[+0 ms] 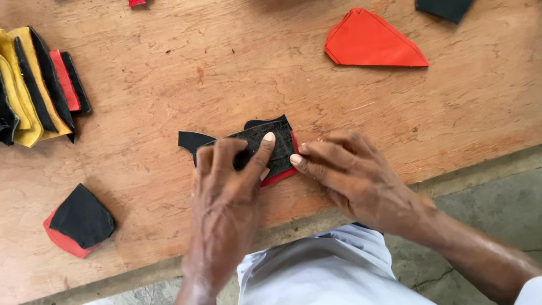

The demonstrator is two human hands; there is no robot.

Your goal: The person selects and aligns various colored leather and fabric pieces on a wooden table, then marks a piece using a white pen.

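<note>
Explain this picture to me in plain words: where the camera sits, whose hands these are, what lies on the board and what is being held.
There is one picture, from a camera worn on a person's head, looking down at their own two bare hands. No machine is involved.

The left hand and right hand both press flat on a black piece lying over a red piece, on a wooden board. Nothing is lifted; there is no closed grip, only fingers holding the pieces down.

Around them lie a stack of yellow, black and red pieces far left, a black-on-red pair lower left, and an orange-red stack at the top.
</note>
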